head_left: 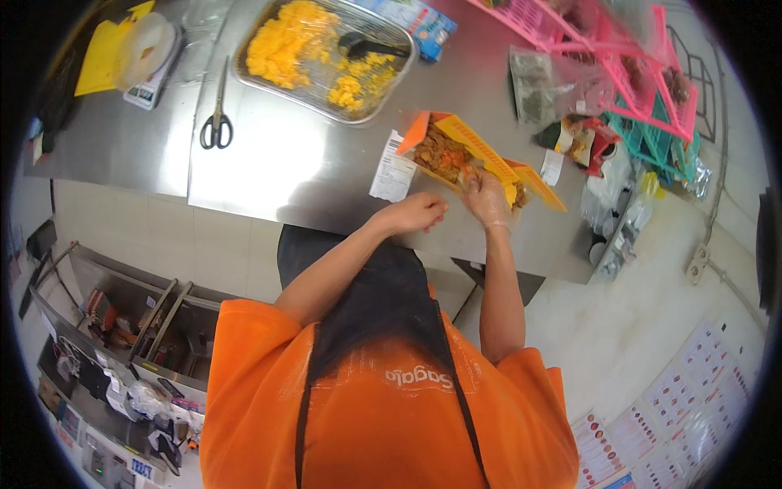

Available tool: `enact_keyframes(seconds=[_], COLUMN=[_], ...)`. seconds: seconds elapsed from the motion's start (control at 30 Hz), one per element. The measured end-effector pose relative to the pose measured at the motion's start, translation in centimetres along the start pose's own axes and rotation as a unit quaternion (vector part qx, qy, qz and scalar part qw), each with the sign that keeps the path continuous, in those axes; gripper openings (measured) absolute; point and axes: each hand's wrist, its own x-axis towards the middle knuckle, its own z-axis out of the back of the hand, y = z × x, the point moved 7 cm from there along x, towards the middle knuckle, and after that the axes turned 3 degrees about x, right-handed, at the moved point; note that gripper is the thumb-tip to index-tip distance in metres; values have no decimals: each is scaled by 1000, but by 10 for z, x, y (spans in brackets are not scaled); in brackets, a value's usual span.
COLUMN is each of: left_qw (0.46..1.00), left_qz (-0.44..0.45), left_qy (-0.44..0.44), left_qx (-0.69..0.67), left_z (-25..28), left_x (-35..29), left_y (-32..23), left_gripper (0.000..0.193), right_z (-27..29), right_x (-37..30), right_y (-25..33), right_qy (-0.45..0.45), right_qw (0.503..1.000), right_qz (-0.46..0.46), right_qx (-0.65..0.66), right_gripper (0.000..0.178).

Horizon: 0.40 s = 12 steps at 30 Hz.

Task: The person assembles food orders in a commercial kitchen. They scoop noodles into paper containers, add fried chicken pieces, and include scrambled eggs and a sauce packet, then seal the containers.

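An orange and yellow paper food box (pixel 470 145) stands with its lid up on the steel table. Brown shredded food (pixel 440 155) fills its left part, with orange-red bits near the middle. My right hand (pixel 487 198), in a clear plastic glove, dips into the box. Its fingers are pinched together over the food, and what is between them is hidden. Just in front of the box, my left hand (pixel 414 213) is curled into a loose fist, with nothing showing in it. A white printed slip (pixel 393 169) lies at the box's left side.
A metal tray (pixel 358 121) of yellow scrambled egg (pixel 285 49) with a black spoon (pixel 371 46) stands at the back. Black-handled scissors (pixel 217 129) and a scale (pixel 151 85) lie left. Pink baskets (pixel 678 114) and packets line the right; a sink (pixel 186 326) is behind left.
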Motion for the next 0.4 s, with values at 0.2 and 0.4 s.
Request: enact_keyframes(seconds=[0.2, 0.4], left_qw=[980, 835], left_qz=[-19, 63], left_qy=[-194, -544], left_qx=[-46, -50], left_z=[116, 200], left_x=[-177, -421], left_y=[90, 255], left_gripper=[38, 36], right_z=[-23, -30], right_x=[-8, -64], right_y=[25, 71], right_qy=[-6, 16], right_qw=[955, 874], right_qz=[111, 106], right_qx=[-273, -474], right_gripper=[31, 37])
